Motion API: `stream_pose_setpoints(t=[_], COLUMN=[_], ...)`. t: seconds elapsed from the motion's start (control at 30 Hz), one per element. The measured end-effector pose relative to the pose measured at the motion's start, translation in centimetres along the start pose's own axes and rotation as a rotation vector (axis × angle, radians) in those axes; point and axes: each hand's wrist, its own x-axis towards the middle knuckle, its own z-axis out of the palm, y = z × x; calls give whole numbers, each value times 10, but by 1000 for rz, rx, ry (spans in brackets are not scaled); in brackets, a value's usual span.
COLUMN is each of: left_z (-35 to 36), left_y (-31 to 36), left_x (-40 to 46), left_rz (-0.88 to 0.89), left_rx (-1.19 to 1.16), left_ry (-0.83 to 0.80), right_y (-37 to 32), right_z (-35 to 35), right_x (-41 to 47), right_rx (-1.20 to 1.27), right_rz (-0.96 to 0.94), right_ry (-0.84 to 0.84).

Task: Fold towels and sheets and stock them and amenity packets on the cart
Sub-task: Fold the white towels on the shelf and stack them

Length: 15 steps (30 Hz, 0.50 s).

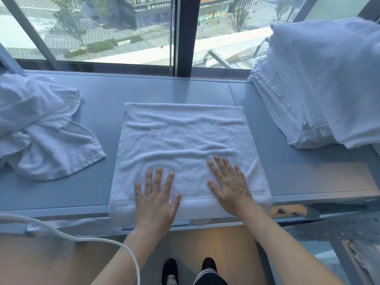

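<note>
white terry towel [185,145] lies flat mid-bench [61,194], its near edge overhanging. left hand [156,194] and right hand [230,186] rest spread on it, likely smoothing creases before folding. folded stack [304,99] waits far right; crumpled linen [41,128] left.

A white terry towel [185,145] with a woven border band lies on a pale blue-grey surface [98,99]; white crumpled linen [41,124]; white folded stack [320,85]; black shoes [169,271] with white laces.
</note>
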Motion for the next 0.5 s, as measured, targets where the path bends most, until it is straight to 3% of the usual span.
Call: stream_pose_setpoints(t=[0.5], left_z=[-27], left_y=[-13], left_x=[130], left_rz=[-24], left_rx=[-72], left_ry=[-9], right_y=[15], right_z=[-33], right_x=[130], right_rx=[-28], right_rz=[1], right_ry=[-22])
